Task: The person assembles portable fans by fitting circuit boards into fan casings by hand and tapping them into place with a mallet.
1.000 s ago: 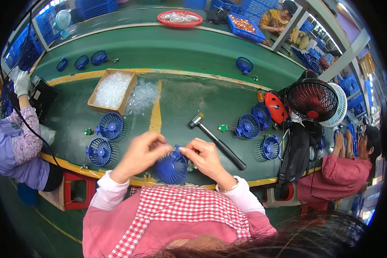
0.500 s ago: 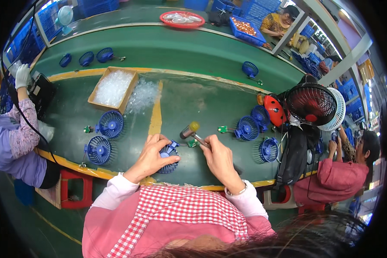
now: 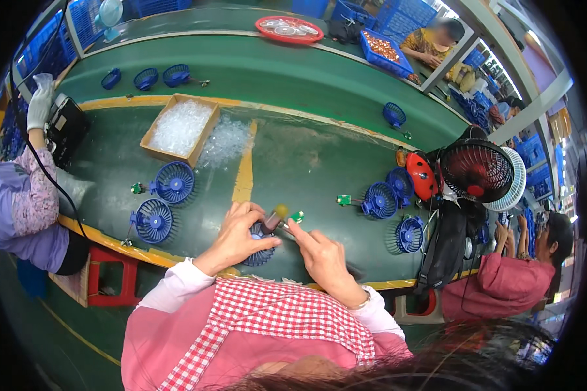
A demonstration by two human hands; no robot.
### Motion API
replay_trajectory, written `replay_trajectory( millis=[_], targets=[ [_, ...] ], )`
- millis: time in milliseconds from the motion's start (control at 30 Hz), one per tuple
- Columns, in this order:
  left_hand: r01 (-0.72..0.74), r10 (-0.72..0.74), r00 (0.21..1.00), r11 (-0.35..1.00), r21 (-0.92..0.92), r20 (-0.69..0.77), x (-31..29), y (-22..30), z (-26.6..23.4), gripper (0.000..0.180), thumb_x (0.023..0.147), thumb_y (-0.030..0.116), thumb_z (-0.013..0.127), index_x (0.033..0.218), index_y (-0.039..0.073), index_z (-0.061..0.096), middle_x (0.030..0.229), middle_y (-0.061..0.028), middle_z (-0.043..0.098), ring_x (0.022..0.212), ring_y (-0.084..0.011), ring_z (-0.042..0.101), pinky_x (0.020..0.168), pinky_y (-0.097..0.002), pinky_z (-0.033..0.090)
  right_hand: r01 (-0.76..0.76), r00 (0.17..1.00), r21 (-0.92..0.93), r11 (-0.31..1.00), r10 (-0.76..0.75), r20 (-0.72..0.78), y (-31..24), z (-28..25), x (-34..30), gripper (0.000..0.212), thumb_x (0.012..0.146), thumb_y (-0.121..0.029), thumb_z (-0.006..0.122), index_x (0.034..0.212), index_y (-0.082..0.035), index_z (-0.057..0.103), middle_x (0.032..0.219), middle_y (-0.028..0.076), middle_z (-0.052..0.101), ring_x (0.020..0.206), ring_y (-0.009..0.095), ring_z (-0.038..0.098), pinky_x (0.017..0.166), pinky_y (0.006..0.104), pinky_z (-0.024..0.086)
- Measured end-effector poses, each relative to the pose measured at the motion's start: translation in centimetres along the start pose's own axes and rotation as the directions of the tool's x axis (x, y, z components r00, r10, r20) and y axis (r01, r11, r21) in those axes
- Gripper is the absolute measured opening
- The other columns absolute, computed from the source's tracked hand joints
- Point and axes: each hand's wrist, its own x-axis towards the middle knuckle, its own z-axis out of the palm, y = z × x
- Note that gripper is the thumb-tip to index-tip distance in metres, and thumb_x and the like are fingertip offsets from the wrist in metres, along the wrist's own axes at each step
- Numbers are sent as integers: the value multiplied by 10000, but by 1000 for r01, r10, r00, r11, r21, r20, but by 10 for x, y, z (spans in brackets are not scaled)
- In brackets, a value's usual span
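Right hand [image 3: 325,260] grip round hammer [image 3: 269,225], left hand [image 3: 236,240] grip on blue fan cage [image 3: 259,257]; a glancing blow could catch the left hand, close by.

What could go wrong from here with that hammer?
Finger strike: the hammer in the right hand has its head close to the left hand; a slip might hit it.
Board damage: the green circuit board is right by that head; a stray blow might crack it.
Cracked slats: the blue fan housing has thin slats that an off-centre hit might break.
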Motion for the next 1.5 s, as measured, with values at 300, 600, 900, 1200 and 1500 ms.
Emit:
replay_trajectory(
  millis=[300, 600, 900, 1200, 1500],
  targets=[
    [9, -24, 999, 956, -292, -48, -8, 2, 2, 370, 722, 209, 796, 971, -34, 669, 897, -89, 662, 848, -193, 628, 764, -309, 498, 104, 977, 302, 948, -41, -208, 12, -6, 26, 315, 742, -67, 710, 1044, -10, 640, 972, 135, 631, 915, 301, 586, 767, 381, 482],
    [407, -405, 870, 267, -874, 282, -15, 11, -2, 118, 825, 55, 683, 919, -12, 657, 866, -65, 664, 777, -103, 627, 716, -228, 509, 236, 965, 328, 915, -181, -189, 5, 5, 19, 140, 711, -29, 729, 817, -25, 640, 755, 77, 614, 743, 237, 581, 680, 338, 432],
    [409, -368, 879, 252, -877, 304, -12, 12, 0, 130, 856, 72, 656, 966, 8, 627, 882, -39, 646, 799, -85, 605, 719, -206, 484, 207, 967, 382, 901, -129, -218, 2, 15, 16, 121, 720, -24, 729, 782, -23, 625, 718, 85, 597, 676, 241, 567, 628, 339, 424],
    [38, 6, 981, 975, -220, 194, 16, -4, -22, 179, 838, 150, 669, 935, -1, 661, 857, -96, 664, 750, -156, 625, 656, -279, 478, -383, 915, 694, 610, 149, 374, 12, 22, 15, 220, 859, -156, 681, 985, 13, 618, 832, 15, 650, 722, 63, 572, 645, 212, 460],
    [69, 152, 950, 754, 654, -275, 59, -66, -42, 53, 776, 12, 513, 748, -8, 554, 789, -174, 517, 823, -341, 563, 690, -427, 479, -459, 886, 785, 416, 150, 439, 18, 29, 15, 178, 893, -148, 637, 982, 5, 626, 825, 22, 646, 740, 65, 581, 657, 217, 474]
  ],
)
